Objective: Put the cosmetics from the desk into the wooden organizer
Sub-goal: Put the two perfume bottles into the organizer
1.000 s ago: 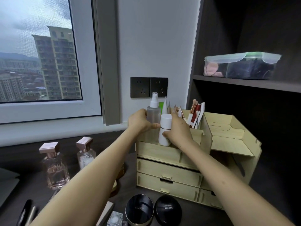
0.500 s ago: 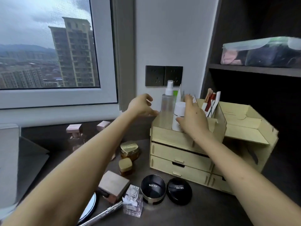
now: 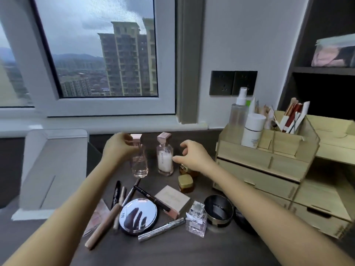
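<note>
The wooden organizer (image 3: 269,169) stands at the right of the desk, with a clear spray bottle (image 3: 239,112) and a white bottle (image 3: 252,131) in its top compartment. Two perfume bottles stand upright at the back of the desk. My left hand (image 3: 117,148) curls round the cap and neck of the clear pink perfume bottle (image 3: 139,166). My right hand (image 3: 192,156) is open beside the white perfume bottle (image 3: 165,162), thumb tip at its side. Both bottles rest on the desk.
Loose cosmetics lie in front: a round mirror compact (image 3: 137,215), black cushion compact (image 3: 219,209), small square perfume (image 3: 196,218), gold jar (image 3: 185,182), beige box (image 3: 172,198), silver mascara (image 3: 161,229) and several pencils. A grey stand (image 3: 51,169) sits left.
Both hands let go of the spray bottle and white bottle in the organizer and moved left and down to the two perfume bottles. The view swung left.
</note>
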